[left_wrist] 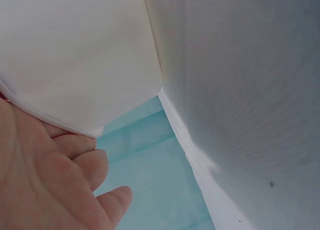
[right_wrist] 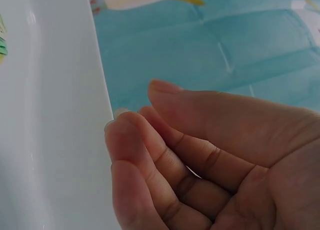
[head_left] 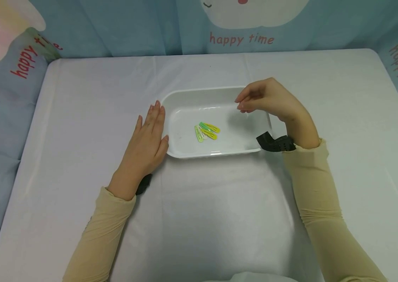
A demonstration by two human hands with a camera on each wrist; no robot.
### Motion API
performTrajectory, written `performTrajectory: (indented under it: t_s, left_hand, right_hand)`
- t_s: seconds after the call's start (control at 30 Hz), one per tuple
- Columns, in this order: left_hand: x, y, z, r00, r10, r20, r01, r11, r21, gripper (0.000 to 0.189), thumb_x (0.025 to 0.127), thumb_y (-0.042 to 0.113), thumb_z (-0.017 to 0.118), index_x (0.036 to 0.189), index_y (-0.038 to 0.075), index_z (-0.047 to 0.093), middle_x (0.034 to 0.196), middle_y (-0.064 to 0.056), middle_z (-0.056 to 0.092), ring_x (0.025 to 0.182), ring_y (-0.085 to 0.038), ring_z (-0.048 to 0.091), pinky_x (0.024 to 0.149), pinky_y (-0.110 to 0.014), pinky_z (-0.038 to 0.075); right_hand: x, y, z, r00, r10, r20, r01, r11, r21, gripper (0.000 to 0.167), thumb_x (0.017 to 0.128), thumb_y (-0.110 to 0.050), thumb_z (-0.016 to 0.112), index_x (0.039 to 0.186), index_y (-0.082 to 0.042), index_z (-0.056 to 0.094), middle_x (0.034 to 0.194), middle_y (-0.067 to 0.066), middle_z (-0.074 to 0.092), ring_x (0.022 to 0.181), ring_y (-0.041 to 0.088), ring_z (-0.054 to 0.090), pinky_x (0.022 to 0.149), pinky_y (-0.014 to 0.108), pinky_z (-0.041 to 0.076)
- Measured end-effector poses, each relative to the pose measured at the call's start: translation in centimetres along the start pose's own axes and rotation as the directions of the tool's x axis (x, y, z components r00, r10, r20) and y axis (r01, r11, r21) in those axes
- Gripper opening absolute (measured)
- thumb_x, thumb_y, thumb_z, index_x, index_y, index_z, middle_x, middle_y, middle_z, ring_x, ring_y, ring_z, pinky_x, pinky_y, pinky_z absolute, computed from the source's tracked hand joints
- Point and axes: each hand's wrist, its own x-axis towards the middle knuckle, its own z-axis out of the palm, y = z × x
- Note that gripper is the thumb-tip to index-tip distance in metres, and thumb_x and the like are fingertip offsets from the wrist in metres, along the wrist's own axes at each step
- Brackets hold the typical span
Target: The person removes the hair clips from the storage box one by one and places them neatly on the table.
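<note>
A white rectangular tray [head_left: 184,150] lies on the table, with several yellow and green snap hair clips [head_left: 208,133] grouped near its middle. Against the tray's left rim rests my left hand [head_left: 146,143], its fingers straight. In the left wrist view that hand's fingertips [left_wrist: 92,165] are at the tray's edge [left_wrist: 60,125]. My right hand [head_left: 269,100] hovers above the tray's right end, fingers loosely bent and nothing held. The right wrist view shows the thumb [right_wrist: 210,115] apart from the fingers, and a sliver of the clips [right_wrist: 2,47] at the left edge.
A white cloth covers the table [head_left: 199,219]. Blue curtains [head_left: 131,27] printed with cartoon shapes and lettering hang behind the table and at its sides. Black straps [head_left: 276,143] are on both wrists, just past the beige sleeves [head_left: 315,188].
</note>
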Motion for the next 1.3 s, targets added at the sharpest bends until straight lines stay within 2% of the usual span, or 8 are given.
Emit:
performTrajectory:
  t_s: [0.2,0.43,1.2,1.3]
  left_hand:
    - [0.0,0.0,0.1,1.0,0.0,-0.005,0.0,1.0,-0.001,0.062,0.096,0.017,0.036,0.149,-0.005,0.011,0.156,-0.016,0.005,0.144,-0.024,0.004,0.112,-0.05,0.007]
    - [0.0,0.0,0.0,1.0,0.001,-0.006,-0.001,1.0,-0.003,0.061,0.096,0.018,0.034,0.148,-0.005,0.011,0.156,-0.016,0.006,0.144,-0.024,0.004,0.112,-0.051,0.007]
    - [-0.1,-0.1,-0.2,1.0,-0.001,0.002,0.001,1.0,0.002,0.062,0.097,0.02,0.034,0.149,-0.005,0.011,0.156,-0.015,0.005,0.143,-0.025,0.004,0.112,-0.051,0.007]
    - [-0.1,-0.1,-0.2,1.0,0.0,0.004,0.0,1.0,0.005,0.062,0.097,0.021,0.035,0.149,-0.004,0.011,0.156,-0.015,0.006,0.143,-0.025,0.004,0.112,-0.051,0.007]
  right_hand:
    - [0.0,-0.1,0.2,1.0,0.024,-0.004,-0.024,1.0,0.006,0.014,0.085,-0.002,0.066,0.095,0.006,0.068,0.08,0.006,0.069,0.076,0.018,0.065,0.071,0.025,0.052]
    - [-0.1,-0.3,0.2,0.999,0.036,-0.001,-0.036,0.999,0.006,0.016,0.085,-0.002,0.066,0.097,0.008,0.066,0.081,0.006,0.069,0.077,0.019,0.065,0.071,0.026,0.052]
    - [0.3,-0.7,1.0,0.999,0.022,0.044,-0.022,1.0,0.005,0.016,0.085,-0.002,0.065,0.098,0.007,0.068,0.081,0.007,0.069,0.078,0.021,0.065,0.073,0.026,0.052]
    - [0.6,-1.0,1.4,0.998,0.027,0.055,-0.026,1.0,-0.009,0.016,0.085,-0.003,0.065,0.098,0.006,0.068,0.082,0.007,0.069,0.08,0.025,0.064,0.073,0.026,0.051]
